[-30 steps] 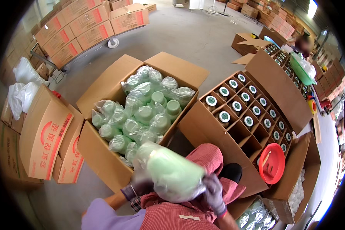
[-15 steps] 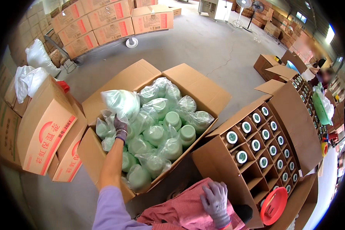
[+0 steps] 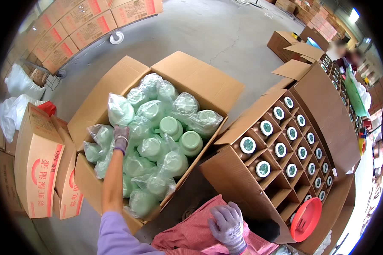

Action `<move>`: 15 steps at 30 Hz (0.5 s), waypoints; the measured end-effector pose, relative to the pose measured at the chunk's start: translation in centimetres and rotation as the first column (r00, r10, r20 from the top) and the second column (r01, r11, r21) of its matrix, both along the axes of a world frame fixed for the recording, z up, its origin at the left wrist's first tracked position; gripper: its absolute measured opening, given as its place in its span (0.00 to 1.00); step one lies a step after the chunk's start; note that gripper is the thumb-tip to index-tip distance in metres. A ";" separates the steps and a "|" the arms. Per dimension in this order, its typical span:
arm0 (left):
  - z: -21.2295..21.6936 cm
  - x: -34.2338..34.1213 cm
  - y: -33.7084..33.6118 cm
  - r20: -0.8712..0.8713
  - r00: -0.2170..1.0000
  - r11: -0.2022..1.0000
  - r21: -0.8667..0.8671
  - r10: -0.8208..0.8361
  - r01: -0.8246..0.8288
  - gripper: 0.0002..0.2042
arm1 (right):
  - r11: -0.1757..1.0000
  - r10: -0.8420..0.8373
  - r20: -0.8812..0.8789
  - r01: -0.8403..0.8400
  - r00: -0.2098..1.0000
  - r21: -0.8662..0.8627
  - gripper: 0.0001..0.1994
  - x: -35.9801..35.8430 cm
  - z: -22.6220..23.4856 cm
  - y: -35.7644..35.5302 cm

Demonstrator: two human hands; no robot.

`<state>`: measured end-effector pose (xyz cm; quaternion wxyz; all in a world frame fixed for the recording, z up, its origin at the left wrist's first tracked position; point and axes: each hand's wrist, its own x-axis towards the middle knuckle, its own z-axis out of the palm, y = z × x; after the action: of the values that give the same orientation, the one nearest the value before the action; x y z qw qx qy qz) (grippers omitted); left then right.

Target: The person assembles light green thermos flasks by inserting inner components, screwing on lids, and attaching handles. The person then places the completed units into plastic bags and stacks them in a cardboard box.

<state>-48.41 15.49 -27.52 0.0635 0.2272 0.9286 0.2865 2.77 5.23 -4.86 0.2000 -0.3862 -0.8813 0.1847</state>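
Observation:
My left hand [image 3: 121, 138], in a grey-purple glove, reaches into the open cardboard carton [image 3: 198, 80] at centre left. Its fingers are closed at the lower end of a pale green plastic vessel in a clear bag [image 3: 120, 110]; the grip is partly hidden. Around it lie several more pale green vessels [image 3: 190, 143], some with a side handle, many in clear bags. My right hand [image 3: 227, 227], also gloved, rests over the pink checked apron [image 3: 195, 223] on my lap, its fingers loosely bent and apart, holding nothing.
At right stands a divided carton [image 3: 238, 178] with several white-rimmed, green-centred round tops in its cells. A red basin [image 3: 306, 219] sits on its near corner. Printed cartons [image 3: 38, 165] stand at left; more are stacked on a trolley [image 3: 116, 38]. Another person is at far right.
The bagged vessel and my left hand are lower in the carton, tilted less sideways. My view has shifted so that the cartons appear further left. My right hand stays on my lap.

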 end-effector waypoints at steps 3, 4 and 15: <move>4.8 9.1 -1.4 -0.459 0.851 0.815 0.372 -0.255 0.445 0.21 | 1.000 0.019 -0.027 -0.020 0.999 -0.016 0.14 -0.3 0.0 0.2; 6.9 12.7 -1.3 -0.325 0.804 0.700 0.396 -0.498 0.594 0.22 | 0.999 0.021 -0.032 -0.022 0.999 -0.025 0.14 -0.3 0.1 0.2; 6.1 24.6 6.5 0.074 0.704 0.694 -0.124 -0.706 0.709 0.47 | 0.998 0.054 -0.078 -0.054 0.995 -0.010 0.15 0.9 1.3 -0.8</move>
<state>-23.85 21.99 -21.38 0.1943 0.5586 0.7871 0.1753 3.70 4.38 -3.53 0.2268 -0.3560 -0.8818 0.2103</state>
